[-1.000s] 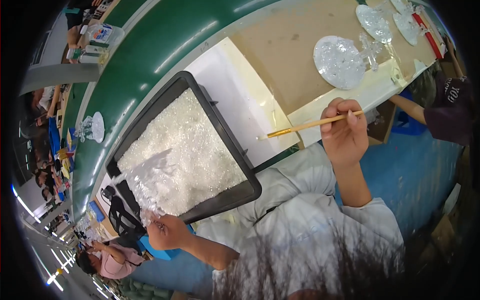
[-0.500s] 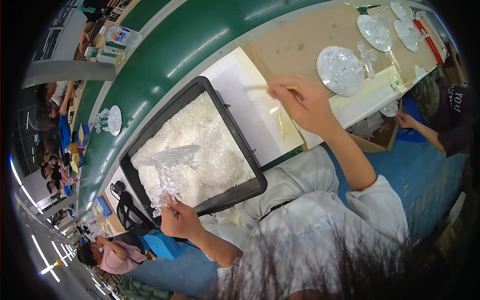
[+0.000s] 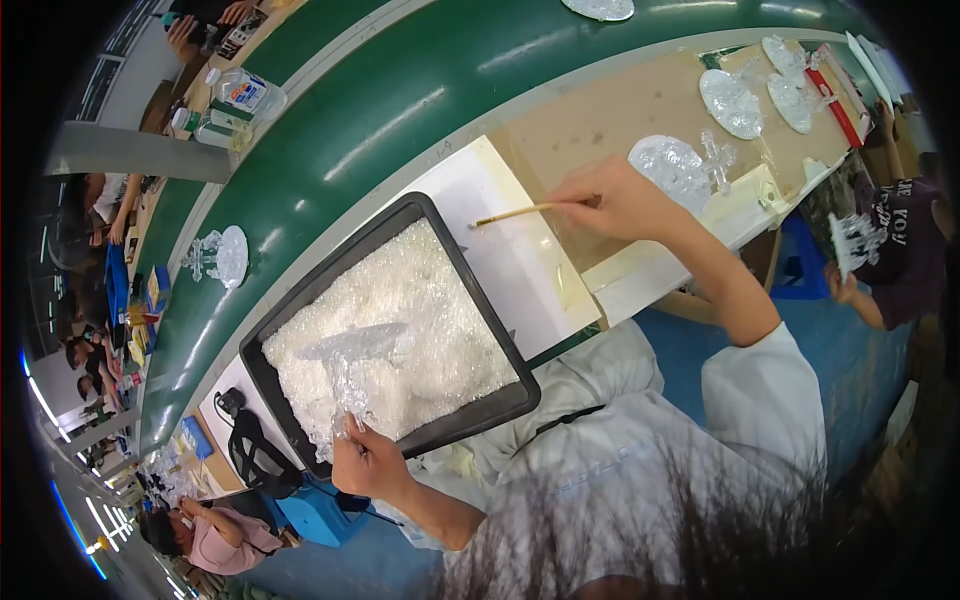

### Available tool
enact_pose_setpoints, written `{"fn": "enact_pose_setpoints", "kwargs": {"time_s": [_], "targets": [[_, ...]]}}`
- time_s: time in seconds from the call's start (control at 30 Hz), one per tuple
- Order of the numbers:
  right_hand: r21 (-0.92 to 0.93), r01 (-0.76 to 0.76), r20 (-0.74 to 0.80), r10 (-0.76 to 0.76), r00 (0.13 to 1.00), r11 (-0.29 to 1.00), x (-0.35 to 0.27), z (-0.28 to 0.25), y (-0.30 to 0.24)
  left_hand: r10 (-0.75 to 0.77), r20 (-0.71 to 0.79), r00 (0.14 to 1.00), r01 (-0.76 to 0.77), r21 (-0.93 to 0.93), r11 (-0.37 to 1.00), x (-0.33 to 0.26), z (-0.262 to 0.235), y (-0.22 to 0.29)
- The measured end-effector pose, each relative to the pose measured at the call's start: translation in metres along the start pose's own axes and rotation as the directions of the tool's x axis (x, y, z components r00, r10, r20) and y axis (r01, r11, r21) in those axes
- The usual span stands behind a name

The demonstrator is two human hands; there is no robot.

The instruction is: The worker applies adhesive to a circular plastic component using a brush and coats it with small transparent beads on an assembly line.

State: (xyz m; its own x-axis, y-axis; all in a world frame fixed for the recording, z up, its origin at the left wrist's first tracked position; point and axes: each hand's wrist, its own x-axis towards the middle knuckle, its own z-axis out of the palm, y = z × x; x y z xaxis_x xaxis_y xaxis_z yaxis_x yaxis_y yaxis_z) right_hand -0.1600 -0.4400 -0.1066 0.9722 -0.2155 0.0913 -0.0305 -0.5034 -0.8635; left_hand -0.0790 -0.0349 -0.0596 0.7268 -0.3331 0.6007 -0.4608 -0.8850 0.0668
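Note:
My left hand [image 3: 368,458] pinches a clear plastic ornament [image 3: 350,385] by its narrow end, and the ornament's flat disc base [image 3: 360,341] faces away from me. It is held over a black tray [image 3: 525,392] filled with sparkling white flakes [image 3: 420,290]; whether it touches them I cannot tell. My right hand [image 3: 610,200] is closed round a thin wooden paintbrush [image 3: 515,213]. The brush tip is above a white sheet [image 3: 490,195] beyond the tray's right edge, apart from the ornament.
Several disc-based clear ornaments [image 3: 668,170] lie on the brown board to the right. Another ornament [image 3: 231,257] stands on the green belt [image 3: 370,110]. Black straps [image 3: 258,450] lie beside the tray. A co-worker's hand [image 3: 846,290] at right holds a similar piece.
My right hand's paintbrush, blurred before, now shows sharply with its tip lower. The co-worker at right has raised a clear piece. Another disc has come into view on the belt at the top.

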Motion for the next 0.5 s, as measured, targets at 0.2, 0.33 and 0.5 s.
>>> {"fn": "enact_pose_setpoints", "kwargs": {"time_s": [0.2, 0.33, 0.5], "targets": [[0.13, -0.038, 0.551, -0.04, 0.834, 0.991, -0.006, -0.007, -0.006, -0.039, 0.022, 0.999, 0.038, 0.069, 0.997, -0.006, -0.004, -0.006], [-0.519, 0.295, 0.355, -0.112, 0.928, 0.802, 0.026, -0.011, 0.033, -0.059, 0.055, 0.997, 0.056, 0.061, 0.997, -0.004, 0.0, 0.0], [-0.692, 0.26, 0.362, 0.012, 0.932, 0.673, 0.022, -0.017, -0.003, -0.082, 0.07, 0.994, 0.078, 0.059, 0.995, -0.006, -0.002, -0.001]]}}
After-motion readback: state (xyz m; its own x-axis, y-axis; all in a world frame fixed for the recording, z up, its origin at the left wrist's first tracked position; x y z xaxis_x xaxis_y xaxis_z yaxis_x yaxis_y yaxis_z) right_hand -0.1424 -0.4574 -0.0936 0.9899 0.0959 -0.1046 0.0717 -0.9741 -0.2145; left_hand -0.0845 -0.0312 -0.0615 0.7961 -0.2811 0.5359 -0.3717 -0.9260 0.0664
